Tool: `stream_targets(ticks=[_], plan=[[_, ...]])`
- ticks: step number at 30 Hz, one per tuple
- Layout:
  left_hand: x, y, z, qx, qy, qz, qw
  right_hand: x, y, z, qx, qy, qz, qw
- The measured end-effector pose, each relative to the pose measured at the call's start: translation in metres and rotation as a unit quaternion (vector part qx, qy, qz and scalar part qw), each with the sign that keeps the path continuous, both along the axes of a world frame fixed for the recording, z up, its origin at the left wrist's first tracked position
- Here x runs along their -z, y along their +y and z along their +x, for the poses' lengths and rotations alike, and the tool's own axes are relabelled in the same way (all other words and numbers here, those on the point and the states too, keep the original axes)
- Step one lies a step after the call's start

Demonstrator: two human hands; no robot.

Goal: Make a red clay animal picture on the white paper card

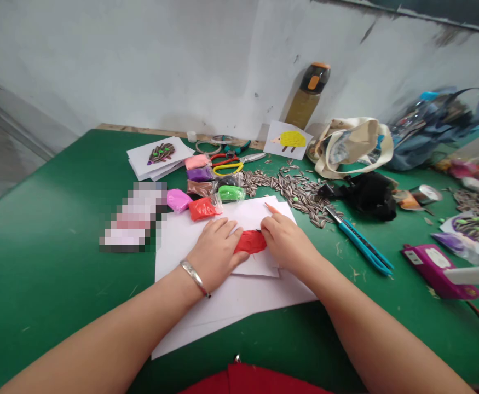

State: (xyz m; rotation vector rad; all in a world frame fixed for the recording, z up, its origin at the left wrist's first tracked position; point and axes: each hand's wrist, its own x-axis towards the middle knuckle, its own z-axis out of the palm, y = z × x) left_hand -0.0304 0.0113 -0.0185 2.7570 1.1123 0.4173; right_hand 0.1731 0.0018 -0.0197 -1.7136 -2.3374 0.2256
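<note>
Red modelling clay (250,241) is spread in a flattened oval on a small white sheet (259,268), which lies over larger white paper (206,320). My left hand (218,249), with a silver bangle at the wrist, lies with fingers stretched out, thumb and fingertips touching the clay's left side. My right hand (282,238) has its fingers curled together at the clay's right edge. A small dark bit shows at its fingertips, too small to name. An orange pointed stick (272,209) shows just beyond the right hand; whether the hand touches it is hidden.
Bagged clay packs, including a red one (203,208), lie beyond the paper. Sunflower seeds (299,189) are scattered behind. A blue utility knife (360,241) and a magenta device (438,271) lie right. Scissors (228,167), hedgehog pictures (290,139), a bottle (307,98) and bags (352,145) stand farther back.
</note>
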Motion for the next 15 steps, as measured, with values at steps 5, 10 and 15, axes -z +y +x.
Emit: stream_targets(ticks=[5,10,15], plan=[[-0.002,-0.0003,0.0008,-0.003,0.013,-0.008,1.0,-0.0025,0.0011,-0.0024,0.012,0.021,0.006,1.0],[-0.0029,-0.0011,0.0016,-0.01,0.019,-0.016,1.0,-0.0057,0.0014,-0.0046,-0.025,0.015,-0.001,1.0],[-0.0024,-0.001,0.0013,-0.008,0.015,-0.013,1.0,-0.0003,0.0035,-0.0054,-0.031,-0.001,0.009,0.999]])
